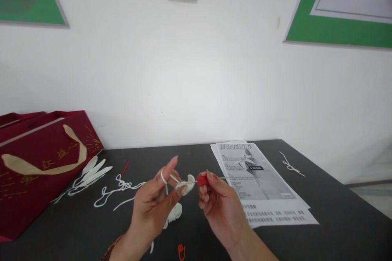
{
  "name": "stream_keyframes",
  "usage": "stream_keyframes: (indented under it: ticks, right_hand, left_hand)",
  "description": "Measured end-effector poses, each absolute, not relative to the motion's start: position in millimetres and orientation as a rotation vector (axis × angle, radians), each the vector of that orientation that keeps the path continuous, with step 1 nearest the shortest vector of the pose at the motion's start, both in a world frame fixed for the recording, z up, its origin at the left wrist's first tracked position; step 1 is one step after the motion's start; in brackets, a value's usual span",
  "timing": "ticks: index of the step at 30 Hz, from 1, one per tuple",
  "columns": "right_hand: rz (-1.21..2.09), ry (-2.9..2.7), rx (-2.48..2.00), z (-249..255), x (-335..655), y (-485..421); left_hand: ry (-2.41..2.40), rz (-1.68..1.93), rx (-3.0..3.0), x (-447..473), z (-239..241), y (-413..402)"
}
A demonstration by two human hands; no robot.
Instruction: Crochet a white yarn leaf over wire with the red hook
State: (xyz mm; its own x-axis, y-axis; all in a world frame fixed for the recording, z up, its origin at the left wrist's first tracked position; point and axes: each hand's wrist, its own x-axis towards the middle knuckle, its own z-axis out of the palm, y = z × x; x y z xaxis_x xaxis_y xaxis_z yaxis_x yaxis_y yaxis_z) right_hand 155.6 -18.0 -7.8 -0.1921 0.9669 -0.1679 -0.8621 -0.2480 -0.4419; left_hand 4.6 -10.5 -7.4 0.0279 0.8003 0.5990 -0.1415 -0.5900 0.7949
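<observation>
Partly hidden by left hand [152, 200]: white crochet piece [190, 184].

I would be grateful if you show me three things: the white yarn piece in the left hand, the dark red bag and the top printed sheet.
White yarn piece [190, 184]: head view, on its rounded end.
Dark red bag [38, 188]: head view, on its front, below the handle.
Top printed sheet [266, 186]: head view, on its grey picture.

Thin rod [223, 178] btwn R fingers [221, 188]
</observation>
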Motion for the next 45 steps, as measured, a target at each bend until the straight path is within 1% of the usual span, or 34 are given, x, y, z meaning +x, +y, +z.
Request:
stream_keyframes:
  ticks: [3, 7, 11, 17, 21, 25, 31, 37, 45]
  right_hand:
    - [1.694, -0.411, -0.479, -5.9, 159.0, -16.8]
    - [1.760, -0.434, -0.447, -5.1, 159.8, -17.1]
    - [1.886, -0.269, -0.366, -6.1, 154.7, -18.9]
    - [1.943, -0.137, -0.279, -14.5, 145.6, -20.4]
    - [1.949, -0.119, -0.262, -17.7, 143.1, -20.3]
    - [1.943, -0.098, -0.286, -16.2, 143.2, -20.9]
    - [1.880, -0.161, -0.332, -14.9, 144.1, -21.2]
    - [1.871, -0.159, -0.324, -15.9, 143.8, -21.3]
    - [1.633, -0.422, -0.454, -6.3, 144.7, -25.8]
  left_hand:
    - [0.678, 1.492, 1.462, 0.9, -9.1, -10.2]
    - [0.638, 1.400, 1.200, 3.3, -5.0, -13.9]
    - [0.512, 1.325, 0.985, 9.2, 5.4, -19.8]
    - [0.490, 1.315, 0.852, 11.3, 9.9, -19.9]
    - [0.541, 1.391, 0.805, 12.0, 8.1, -17.2]
    - [0.554, 1.457, 0.815, 11.8, 8.0, -16.4]
    - [0.582, 1.405, 0.914, 8.9, 8.9, -15.9]
    - [0.592, 1.444, 1.035, 9.1, 6.4, -17.8]
    - [0.677, 1.528, 1.291, 8.5, 0.5, -11.8]
